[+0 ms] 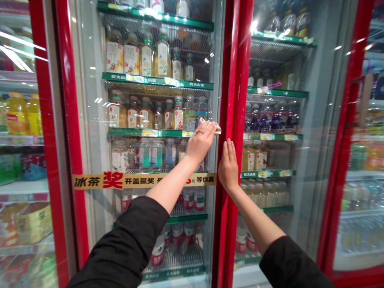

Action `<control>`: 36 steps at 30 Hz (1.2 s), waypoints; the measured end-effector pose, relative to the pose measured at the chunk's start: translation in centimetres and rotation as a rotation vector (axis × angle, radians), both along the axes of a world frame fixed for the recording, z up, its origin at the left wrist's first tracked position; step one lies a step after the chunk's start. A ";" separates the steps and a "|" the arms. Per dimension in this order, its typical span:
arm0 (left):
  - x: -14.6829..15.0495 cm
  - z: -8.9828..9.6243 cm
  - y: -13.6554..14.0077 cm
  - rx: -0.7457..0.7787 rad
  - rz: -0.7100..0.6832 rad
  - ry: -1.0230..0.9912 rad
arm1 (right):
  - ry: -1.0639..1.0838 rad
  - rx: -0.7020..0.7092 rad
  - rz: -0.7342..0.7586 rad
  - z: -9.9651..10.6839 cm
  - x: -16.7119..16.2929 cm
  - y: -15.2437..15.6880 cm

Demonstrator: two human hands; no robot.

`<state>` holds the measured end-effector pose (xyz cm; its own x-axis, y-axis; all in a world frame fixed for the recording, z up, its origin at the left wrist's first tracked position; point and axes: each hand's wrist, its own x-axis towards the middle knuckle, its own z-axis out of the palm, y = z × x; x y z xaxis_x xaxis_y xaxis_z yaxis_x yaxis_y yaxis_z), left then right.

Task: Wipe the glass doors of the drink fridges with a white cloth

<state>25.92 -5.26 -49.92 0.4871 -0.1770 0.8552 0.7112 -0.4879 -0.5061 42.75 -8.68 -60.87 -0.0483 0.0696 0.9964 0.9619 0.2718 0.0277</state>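
Note:
My left hand (200, 142) presses a pale, crumpled cloth (218, 128) to the glass door (93, 132) of a drinks cooler, close to the door's right edge. Its fingers lie over the cloth, so only the cloth's edges show. Lower and to the right, my right hand (229, 166) rests with fingers stretched upward against the red door frame (229, 88), holding nothing. A yellow sticker strip (144, 181) with printed characters crosses the glass below the left hand, partly covered by my left forearm.
Behind the glass, bottles (147, 56) stand on shelves with green front strips (192, 85). A second glass door (279, 160) is on the right, with more bottles inside. Other red-framed coolers flank both sides; yellow juice bottles (17, 114) show at the left.

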 end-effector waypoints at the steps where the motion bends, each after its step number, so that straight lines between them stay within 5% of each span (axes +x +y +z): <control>1: 0.0 -0.6 -0.1 0.009 0.004 0.027 | -0.005 0.007 0.007 -0.3 0.0 0.0; 6: -0.9 -1.4 -0.2 0.119 0.020 0.261 | 0.009 0.002 0.018 -0.7 0.1 0.0; 15: -3.5 -1.9 0.4 0.126 -0.013 0.400 | 0.002 0.000 -0.062 -0.5 0.0 -0.3; 23: -2.2 -1.0 -0.3 0.052 0.027 0.188 | 0.006 0.030 -0.012 -0.7 -0.1 0.1; 27: -1.3 -2.2 -0.6 0.085 0.025 0.317 | 0.029 -0.005 0.030 -0.7 0.1 0.0; 31: -3.8 -1.8 0.1 0.128 -0.002 0.448 | 0.035 -0.005 0.031 -0.7 -0.1 -0.2; 36: -3.9 -1.0 -0.1 0.088 0.022 0.365 | 0.066 -0.030 0.004 -0.5 -0.6 -0.4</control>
